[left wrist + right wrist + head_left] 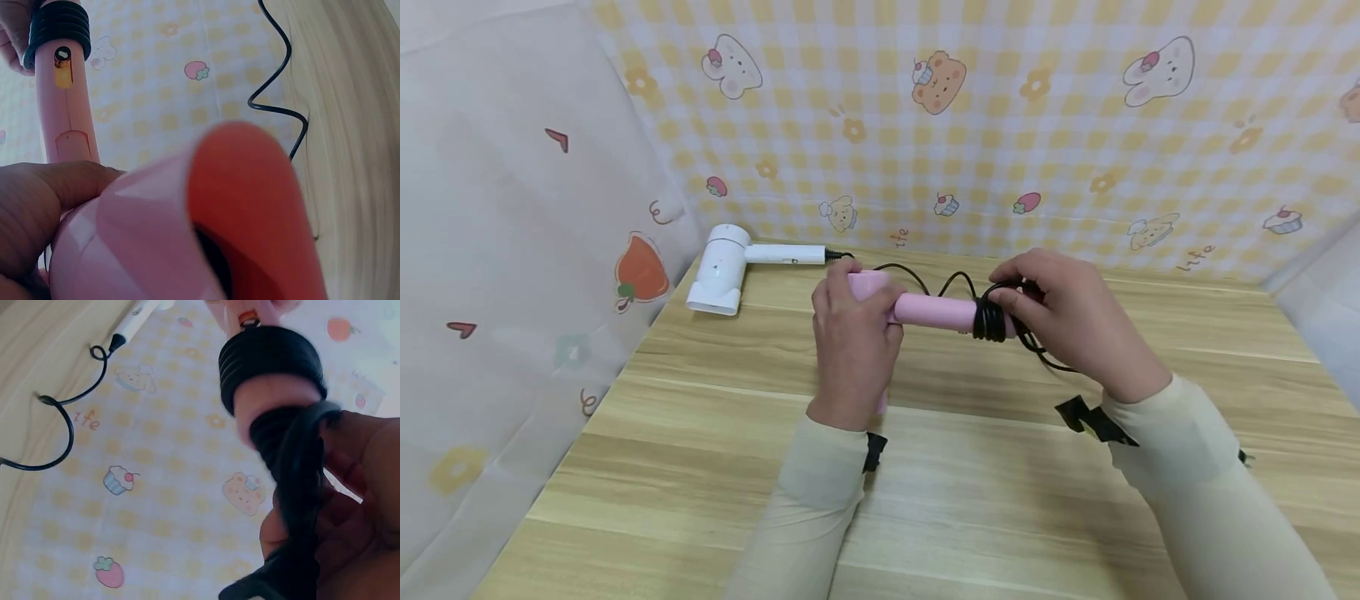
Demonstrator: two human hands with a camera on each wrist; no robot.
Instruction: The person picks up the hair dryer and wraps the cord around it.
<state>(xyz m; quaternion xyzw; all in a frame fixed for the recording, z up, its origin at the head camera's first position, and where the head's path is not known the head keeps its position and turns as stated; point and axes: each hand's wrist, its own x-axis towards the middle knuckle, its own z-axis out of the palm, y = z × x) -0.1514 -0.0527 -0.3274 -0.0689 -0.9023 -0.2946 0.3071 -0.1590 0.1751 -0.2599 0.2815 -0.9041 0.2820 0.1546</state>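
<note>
My left hand [853,337] grips the head of a pink hair dryer [934,312], held above the table with its handle to the right. Several turns of black cord [989,321] are wound round the handle near its far end. There my right hand [1067,312] pinches the cord between thumb and fingers. In the left wrist view the dryer's wide nozzle [247,175] is close to the camera, and the handle's switch [62,56] shows below the coils. The right wrist view shows the wound cord [272,362], with more cord running down along the fingers.
A white hair dryer [722,271] lies at the back left of the wooden table [685,467], its black cord [904,268] trailing right behind my hands. A yellow checked cloth [985,158] hangs at the back, and a white printed cloth [512,250] hangs at the left.
</note>
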